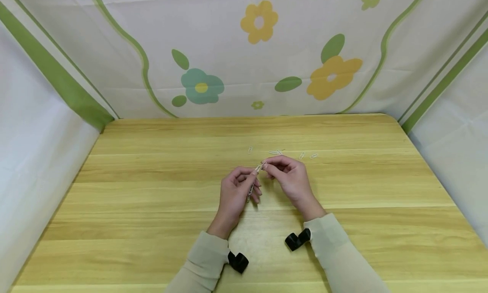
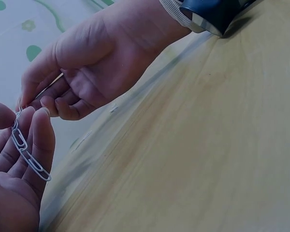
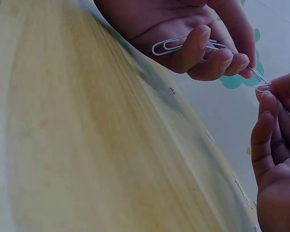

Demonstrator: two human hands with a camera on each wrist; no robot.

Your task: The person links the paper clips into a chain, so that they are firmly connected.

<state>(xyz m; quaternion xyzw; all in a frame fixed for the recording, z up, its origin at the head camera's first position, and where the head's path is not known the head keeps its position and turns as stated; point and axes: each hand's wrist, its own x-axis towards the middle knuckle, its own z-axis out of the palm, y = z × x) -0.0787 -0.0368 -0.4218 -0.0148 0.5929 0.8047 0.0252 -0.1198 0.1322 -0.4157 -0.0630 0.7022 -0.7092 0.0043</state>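
My left hand (image 1: 233, 192) pinches a chain of linked white paper clips (image 1: 250, 192) between thumb and fingers. In the left wrist view the chain's lower clips (image 2: 35, 165) hang across the fingers. My right hand (image 1: 292, 180) is just to the right, its thumb and forefinger pinching a white paper clip (image 3: 262, 88). That clip meets the upper end of the chain between the two hands, in front of the fingertips. Whether it is hooked through the end clip cannot be made out.
Beyond the hands, loose paper clips lie on the wooden table (image 1: 152, 225): one single clip (image 1: 250, 150), a small cluster (image 1: 276, 152), and two clips (image 1: 313, 156) farther right. A flowered curtain (image 1: 236, 43) stands behind the table's far edge. Black cameras (image 1: 239, 262) sit at both wrists.
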